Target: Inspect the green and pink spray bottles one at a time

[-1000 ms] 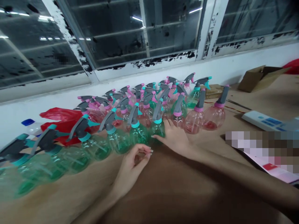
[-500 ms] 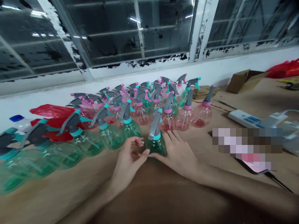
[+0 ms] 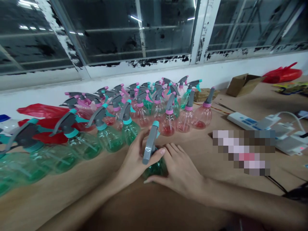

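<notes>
Workshop-like place: rows of spray bottles (image 3: 142, 116), scuffed window frames (image 3: 202, 29).

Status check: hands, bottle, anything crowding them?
Left hand at neck of green spray bottle, right hand around its body. Nozzle pointing away. Other spray bottles standing close beyond.

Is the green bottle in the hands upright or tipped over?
Upright: the green bottle has its gray sprayer on top and its round body below, partly hidden by fingers.
</notes>
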